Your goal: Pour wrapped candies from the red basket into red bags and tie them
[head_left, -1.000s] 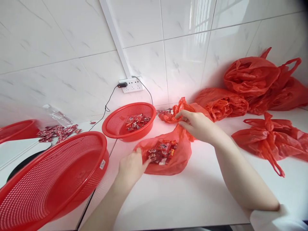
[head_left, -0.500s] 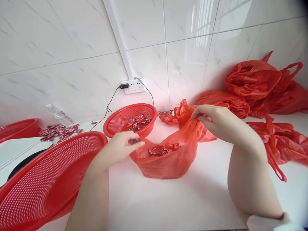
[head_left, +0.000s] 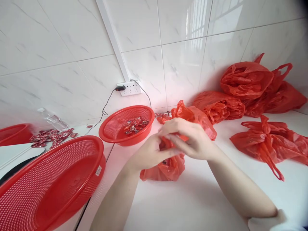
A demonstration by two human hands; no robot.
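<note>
A red plastic bag (head_left: 162,173) sits on the white table in front of me, its sides drawn together. Dark print from wrapped packets shows through a small gap in it. My left hand (head_left: 149,153) is closed on the bag's upper left part. From the right, my right hand (head_left: 191,140) meets it over the bag, its fingers curled round the gathered plastic and slightly blurred. Both hands hide most of the bag's mouth. Just behind them stands a red mesh basket (head_left: 113,136) with small wrapped packets (head_left: 136,125) inside.
A larger red basket (head_left: 69,186) fills the left front. Loose packets (head_left: 49,136) and a clear plastic bottle (head_left: 54,120) lie behind it. Knotted red bags (head_left: 267,138) rest at right, with more piled against the tiled wall. A cable runs from a power strip (head_left: 130,88).
My hands have come together from either side of the bag, and its wide mouth is now gathered up. The view has shifted slightly.
</note>
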